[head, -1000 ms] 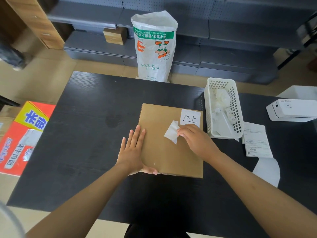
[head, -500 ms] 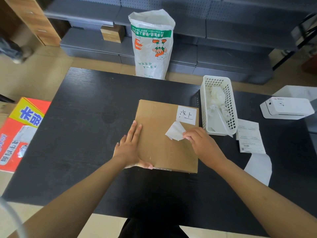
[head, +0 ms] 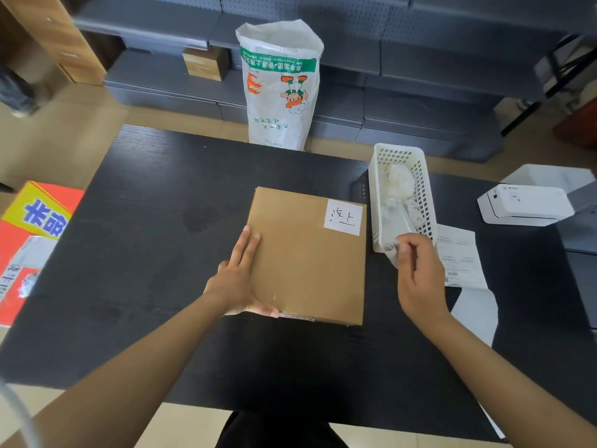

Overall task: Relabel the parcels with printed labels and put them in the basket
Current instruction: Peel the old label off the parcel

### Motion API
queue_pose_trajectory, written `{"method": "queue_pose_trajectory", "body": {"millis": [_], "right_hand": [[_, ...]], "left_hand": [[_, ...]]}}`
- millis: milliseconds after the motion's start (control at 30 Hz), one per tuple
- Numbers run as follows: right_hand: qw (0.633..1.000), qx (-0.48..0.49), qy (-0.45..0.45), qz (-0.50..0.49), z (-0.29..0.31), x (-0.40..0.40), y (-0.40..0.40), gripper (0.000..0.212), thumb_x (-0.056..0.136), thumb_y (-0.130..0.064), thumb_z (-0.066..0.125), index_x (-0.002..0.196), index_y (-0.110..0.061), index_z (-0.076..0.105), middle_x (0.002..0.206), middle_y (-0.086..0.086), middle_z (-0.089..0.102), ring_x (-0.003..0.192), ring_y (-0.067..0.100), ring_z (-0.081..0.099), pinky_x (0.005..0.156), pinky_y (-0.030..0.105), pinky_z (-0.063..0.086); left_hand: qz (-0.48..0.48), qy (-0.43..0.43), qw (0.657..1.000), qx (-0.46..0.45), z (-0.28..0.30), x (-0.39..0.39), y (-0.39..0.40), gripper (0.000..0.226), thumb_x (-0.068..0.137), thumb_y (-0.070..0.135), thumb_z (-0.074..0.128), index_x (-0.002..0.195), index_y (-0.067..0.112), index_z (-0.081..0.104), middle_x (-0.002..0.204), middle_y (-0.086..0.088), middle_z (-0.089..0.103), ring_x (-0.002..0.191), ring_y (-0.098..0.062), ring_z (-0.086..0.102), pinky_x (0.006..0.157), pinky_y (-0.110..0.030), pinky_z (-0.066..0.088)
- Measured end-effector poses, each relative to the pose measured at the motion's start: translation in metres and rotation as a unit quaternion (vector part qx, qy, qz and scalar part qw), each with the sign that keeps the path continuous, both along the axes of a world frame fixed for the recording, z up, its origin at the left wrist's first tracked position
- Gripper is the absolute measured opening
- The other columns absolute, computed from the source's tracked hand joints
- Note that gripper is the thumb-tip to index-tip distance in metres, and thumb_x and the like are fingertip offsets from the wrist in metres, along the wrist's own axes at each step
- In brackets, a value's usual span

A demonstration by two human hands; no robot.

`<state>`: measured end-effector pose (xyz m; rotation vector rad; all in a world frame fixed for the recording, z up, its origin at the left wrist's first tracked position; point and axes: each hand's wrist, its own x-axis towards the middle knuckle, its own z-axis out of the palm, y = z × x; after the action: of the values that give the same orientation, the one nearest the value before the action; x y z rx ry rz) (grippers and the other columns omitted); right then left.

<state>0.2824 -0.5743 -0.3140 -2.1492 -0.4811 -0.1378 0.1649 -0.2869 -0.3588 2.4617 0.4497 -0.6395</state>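
The right hand (head: 416, 279) is pinching a peeled paper scrap (head: 392, 253) at the white basket (head: 378, 202) rim; fingers should be parting only once over its opening, while the left hand (head: 239, 279), fingers flat, is steadying the parcel (head: 307, 263).

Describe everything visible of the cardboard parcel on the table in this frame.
The cardboard parcel is a flat, brown, roughly square box lying closed on the black table. A white label with handwritten characters sits at its far right corner. The left hand rests flat on its near left edge, thumb under the near side. The white basket stands just right of it.
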Motion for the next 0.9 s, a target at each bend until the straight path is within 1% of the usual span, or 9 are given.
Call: {"method": "queue_pose_trajectory", "body": {"millis": [100,200,267,367,567,633,700,800,900], "right_hand": [[0.994,0.034,0.089,-0.058,0.001,0.0,0.011,0.003,0.1,-0.021,0.045,0.101,-0.023,0.047,0.089,-0.017,0.053,0.083,-0.01,0.052,0.069,0.005,0.04],[0.973,0.078,0.201,-0.084,0.0,-0.004,0.021,0.006,0.101,-0.025,0.042,0.105,-0.024,0.045,0.097,-0.003,0.06,0.088,0.003,0.06,0.071,0.016,0.047],[0.939,0.133,0.295,-0.113,0.0,-0.006,0.027,0.012,0.103,-0.024,0.038,0.112,-0.027,0.045,0.1,0.009,0.063,0.082,0.017,0.067,0.066,0.022,0.052],[0.874,0.22,0.407,-0.147,0.002,-0.01,0.034,0.025,0.104,-0.02,0.035,0.122,-0.027,0.051,0.089,0.008,0.062,0.061,0.012,0.061,0.062,0.024,0.054],[0.782,0.337,0.496,-0.17,0.006,-0.01,0.033,0.021,0.096,-0.025,0.054,0.113,-0.013,0.061,0.08,0.002,0.056,0.059,0.009,0.045,0.057,0.023,0.043],[0.796,0.301,0.5,-0.161,0.007,-0.009,0.026,0.032,0.092,-0.007,0.057,0.124,-0.012,0.057,0.093,0.002,0.057,0.069,0.01,0.051,0.066,0.024,0.047],[0.836,0.222,0.47,-0.176,0.006,-0.004,0.018,0.052,0.089,0.007,0.052,0.136,-0.015,0.05,0.114,0.0,0.052,0.083,0.013,0.057,0.079,0.028,0.052],[0.874,0.154,0.4,-0.23,0.005,0.016,0.007,0.058,0.092,0.002,0.052,0.144,-0.02,0.039,0.125,0.002,0.049,0.094,0.015,0.058,0.089,0.031,0.051],[0.914,0.053,0.306,-0.26,0.006,0.048,0.002,0.04,0.095,-0.015,0.055,0.134,-0.014,0.047,0.129,0.008,0.055,0.102,0.015,0.052,0.088,0.029,0.043]], "left_hand": [[0.0,-0.001,1.0,-0.008,0.0,0.0,0.0,0.156,0.038,0.069,0.084,0.135,0.049,-0.037,0.133,0.036,-0.048,0.133,-0.035,0.03,0.094,-0.053,0.047],[0.0,-0.001,1.0,-0.011,-0.001,0.0,0.001,0.157,0.037,0.07,0.084,0.135,0.048,-0.037,0.134,0.035,-0.047,0.133,-0.035,0.03,0.094,-0.053,0.047],[-0.001,-0.002,1.0,-0.014,-0.002,0.0,0.001,0.157,0.037,0.07,0.084,0.135,0.048,-0.037,0.135,0.035,-0.046,0.133,-0.036,0.029,0.095,-0.054,0.047],[-0.003,0.0,1.0,-0.017,-0.002,0.001,0.002,0.158,0.037,0.07,0.084,0.136,0.047,-0.037,0.135,0.035,-0.047,0.134,-0.036,0.028,0.095,-0.054,0.046],[-0.018,0.017,1.0,0.003,0.001,0.002,0.001,0.158,0.038,0.071,0.082,0.135,0.044,-0.039,0.133,0.032,-0.051,0.13,-0.034,0.031,0.094,-0.048,0.047],[-0.027,0.026,0.999,0.017,0.003,0.003,0.001,0.158,0.041,0.072,0.082,0.134,0.041,-0.042,0.131,0.03,-0.053,0.129,-0.033,0.032,0.093,-0.046,0.048],[-0.035,0.033,0.998,0.029,0.006,0.004,-0.001,0.157,0.042,0.072,0.081,0.133,0.04,-0.044,0.13,0.028,-0.055,0.129,-0.033,0.033,0.094,-0.045,0.047],[-0.046,0.041,0.997,0.038,0.009,0.006,-0.002,0.157,0.045,0.071,0.081,0.132,0.037,-0.045,0.129,0.025,-0.057,0.13,-0.034,0.033,0.096,-0.046,0.045],[-0.056,0.049,0.996,0.057,0.013,0.008,-0.005,0.155,0.05,0.07,0.079,0.133,0.033,-0.046,0.131,0.019,-0.058,0.131,-0.032,0.032,0.099,-0.045,0.043]]}}
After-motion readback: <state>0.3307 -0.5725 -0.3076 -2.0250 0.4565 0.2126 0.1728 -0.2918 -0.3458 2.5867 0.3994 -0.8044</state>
